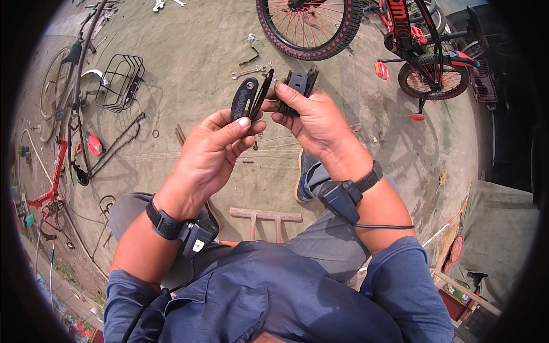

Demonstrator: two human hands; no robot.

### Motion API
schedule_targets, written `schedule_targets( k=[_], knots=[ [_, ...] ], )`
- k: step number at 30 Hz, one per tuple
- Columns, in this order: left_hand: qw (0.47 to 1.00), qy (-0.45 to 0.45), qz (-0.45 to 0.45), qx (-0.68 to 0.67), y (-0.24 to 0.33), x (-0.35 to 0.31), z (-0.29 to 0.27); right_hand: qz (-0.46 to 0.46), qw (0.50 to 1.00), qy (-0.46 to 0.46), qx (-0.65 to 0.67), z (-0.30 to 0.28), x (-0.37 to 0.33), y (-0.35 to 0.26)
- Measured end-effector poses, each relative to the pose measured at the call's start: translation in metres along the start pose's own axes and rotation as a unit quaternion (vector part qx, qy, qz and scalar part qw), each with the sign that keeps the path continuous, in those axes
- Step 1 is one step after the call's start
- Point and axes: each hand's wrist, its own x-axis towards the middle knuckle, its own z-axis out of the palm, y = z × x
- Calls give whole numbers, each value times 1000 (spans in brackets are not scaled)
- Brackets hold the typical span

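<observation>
My left hand (220, 134) is closed, its thumb pressing on the lower end of a flat black multi-hole spanner (245, 97). The spanner has a rounded end, a round hole near the top and a row of openings. Beside it, a narrow black strip (264, 91) stands up from the same fingers. Close by on the right, my right hand (311, 117) grips a black blocky piece (297, 83) with small slots in its face, perhaps a folding multi-tool. Its thumb lies across the side and the lower part is hidden by fingers. Both hands are raised above my lap.
Ahead stands a bicycle with a red-spoked wheel (309, 28); its frame (400, 28) is at the right. A black wire basket (121, 83), a chain (120, 146), a red bicycle frame (54, 183) and spanners (246, 73) lie about. A wooden stool (266, 215) stands between my legs.
</observation>
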Motion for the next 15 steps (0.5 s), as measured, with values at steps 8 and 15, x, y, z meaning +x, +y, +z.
schedule_targets(
  k=[8, 15],
  knots=[
    [999, 42, 12, 15, -7, 4, 2, 0, 1000, -18, 22, -1, 5, 14],
    [998, 57, 17, 34, -17, 9, 2, -4, 999, -17, 41, 3, 5, 21]
  ],
)
